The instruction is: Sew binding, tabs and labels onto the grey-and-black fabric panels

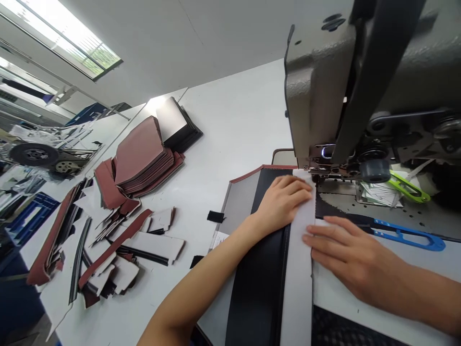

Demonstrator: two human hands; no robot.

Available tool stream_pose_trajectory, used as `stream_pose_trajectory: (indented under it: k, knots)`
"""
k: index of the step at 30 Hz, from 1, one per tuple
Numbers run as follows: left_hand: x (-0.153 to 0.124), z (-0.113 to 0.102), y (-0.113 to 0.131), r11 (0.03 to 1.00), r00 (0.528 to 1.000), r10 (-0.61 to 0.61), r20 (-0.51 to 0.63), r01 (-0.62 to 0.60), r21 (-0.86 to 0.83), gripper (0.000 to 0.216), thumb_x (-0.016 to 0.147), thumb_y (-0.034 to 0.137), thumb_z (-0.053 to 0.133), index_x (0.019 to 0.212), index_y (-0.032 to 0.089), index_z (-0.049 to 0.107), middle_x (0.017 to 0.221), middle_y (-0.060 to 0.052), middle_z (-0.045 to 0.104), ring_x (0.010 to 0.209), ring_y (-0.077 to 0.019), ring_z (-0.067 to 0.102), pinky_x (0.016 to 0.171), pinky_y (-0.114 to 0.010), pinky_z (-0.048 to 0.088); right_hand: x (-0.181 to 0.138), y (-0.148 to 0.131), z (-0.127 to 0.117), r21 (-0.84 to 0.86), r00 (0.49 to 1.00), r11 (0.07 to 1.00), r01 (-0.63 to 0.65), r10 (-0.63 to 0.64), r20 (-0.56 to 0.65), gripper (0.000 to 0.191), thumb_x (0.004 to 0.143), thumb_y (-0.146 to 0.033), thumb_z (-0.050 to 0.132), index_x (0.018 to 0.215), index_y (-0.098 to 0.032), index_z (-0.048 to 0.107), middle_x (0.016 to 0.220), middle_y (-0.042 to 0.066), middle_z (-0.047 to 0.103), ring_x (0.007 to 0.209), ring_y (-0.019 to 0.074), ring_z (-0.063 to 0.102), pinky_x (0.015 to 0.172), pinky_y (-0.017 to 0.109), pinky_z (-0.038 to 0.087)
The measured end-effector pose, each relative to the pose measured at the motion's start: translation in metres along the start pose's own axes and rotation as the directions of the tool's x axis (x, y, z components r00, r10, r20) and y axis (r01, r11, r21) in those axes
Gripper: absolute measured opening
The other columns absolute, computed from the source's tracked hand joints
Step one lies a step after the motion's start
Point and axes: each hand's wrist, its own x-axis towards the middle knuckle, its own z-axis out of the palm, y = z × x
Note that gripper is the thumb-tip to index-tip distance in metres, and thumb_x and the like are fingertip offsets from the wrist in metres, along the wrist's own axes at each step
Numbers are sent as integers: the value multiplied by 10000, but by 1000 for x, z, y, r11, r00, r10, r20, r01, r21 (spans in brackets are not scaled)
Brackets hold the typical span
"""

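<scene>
A long sewn piece, with a black panel (261, 274), a pale strip (298, 269) and a grey section (240, 198) edged in dark red, lies under the head of a sewing machine (317, 96). My left hand (284, 199) lies flat on the pale strip and black panel, just in front of the presser foot, fingers stretched out. On the strip's right edge rest the fingertips of my right hand (345, 254), its fingers extended and slightly apart. Neither hand grips anything. Black tabs (216, 216) stick out from the piece's left side.
Blue thread snips (410, 234) lie beside my right hand; green snips (408, 187) are behind them. To the left are a stack of dark red panels (142, 154), a black stack (180, 125) and loose cut strips (115, 250) on the white table (212, 139).
</scene>
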Motion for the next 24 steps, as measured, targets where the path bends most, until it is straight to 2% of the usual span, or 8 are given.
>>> stream_pose_trajectory:
  k: [2, 5, 8, 16, 21, 24]
  knots:
    - [-12, -3, 6, 999, 1000, -11, 25, 13, -44, 257, 1004, 163, 464, 1121, 215, 686, 1314, -49, 700, 1358, -192, 552, 1194, -414, 387, -3, -6, 3, -14, 1000, 1000, 23, -23, -6, 285, 951, -32, 490, 1102, -105, 720, 1284, 106, 683, 1275, 283, 549, 1135, 511, 371]
    - [-24, -6, 12, 996, 996, -42, 78, 48, -71, 287, 1037, 258, 470, 1270, 225, 635, 1466, -56, 601, 1468, -203, 446, 1266, -464, 269, -5, -13, 5, -79, 1000, 997, 13, -12, 12, 294, 934, -21, 490, 1082, -104, 730, 1279, 123, 679, 1134, 279, 598, 977, 478, 473]
    - [-24, -5, 10, 997, 994, -38, 100, 44, -58, 295, 1051, 284, 447, 1276, 236, 631, 1479, -46, 591, 1480, -189, 431, 1274, -446, 252, -3, -13, 2, -122, 1000, 992, 7, -5, 23, 321, 925, -15, 454, 1064, -88, 733, 1268, 154, 674, 978, 257, 606, 826, 430, 509]
    - [2, -4, -6, 998, 994, -57, 94, 56, 7, 313, 1062, 314, 421, 1268, 244, 646, 1488, -38, 582, 1457, -195, 456, 1263, -433, 271, 6, 2, -5, -221, 998, 975, -20, 31, 46, 360, 916, 18, 437, 1111, -84, 722, 1296, 136, 665, 967, 245, 578, 832, 400, 484]
    - [18, -4, -20, 999, 993, -37, 110, 37, 5, 288, 1047, 292, 452, 1234, 223, 660, 1416, -57, 636, 1391, -212, 519, 1237, -441, 306, 8, 13, -4, -267, 994, 962, -63, 84, 69, 337, 929, -27, 464, 1166, -51, 704, 1352, 167, 629, 918, 247, 570, 796, 434, 483]
    - [23, -4, -23, 998, 991, -55, 122, 54, 10, 273, 1039, 298, 468, 1214, 216, 661, 1373, -66, 663, 1360, -224, 546, 1243, -463, 296, 8, 11, -5, -283, 993, 957, -60, 86, 83, 345, 920, -26, 444, 1139, -61, 708, 1392, 185, 594, 930, 263, 572, 799, 451, 480]
